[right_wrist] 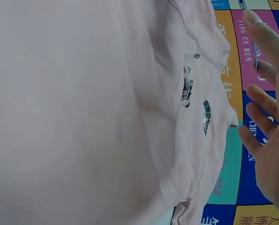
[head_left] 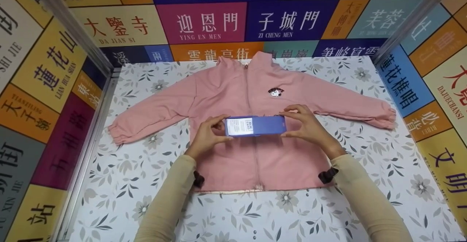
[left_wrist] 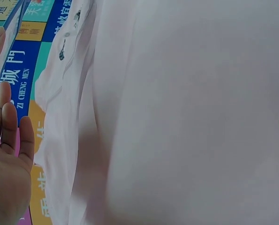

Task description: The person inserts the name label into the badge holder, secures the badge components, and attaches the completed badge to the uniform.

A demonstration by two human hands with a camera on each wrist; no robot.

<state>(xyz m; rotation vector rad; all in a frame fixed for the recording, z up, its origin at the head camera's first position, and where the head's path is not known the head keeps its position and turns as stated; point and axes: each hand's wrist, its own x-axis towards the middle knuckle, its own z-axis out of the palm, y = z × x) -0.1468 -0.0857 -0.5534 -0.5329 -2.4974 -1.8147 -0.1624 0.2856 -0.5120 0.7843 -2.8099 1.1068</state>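
Observation:
A blue badge card [head_left: 268, 125] with a white printed label on its left half is held level above the pink zip jacket [head_left: 222, 165]. My left hand [head_left: 208, 134] pinches its left end between thumb and fingers. At the right end, my right hand [head_left: 306, 127] pinches it with thumb and forefinger. In the left wrist view the card [left_wrist: 8, 40] shows as a thin slanted sheet. A small metal clip [right_wrist: 187, 91] with a clear strap shows against the jacket front in the right wrist view; I cannot tell whether it joins the card.
The jacket lies spread face up, both sleeves [head_left: 354, 101] out to the sides. Beneath it is a white table [head_left: 120, 183] with a leaf and flower print. Panels [head_left: 208, 21] with large printed characters stand behind and on both sides.

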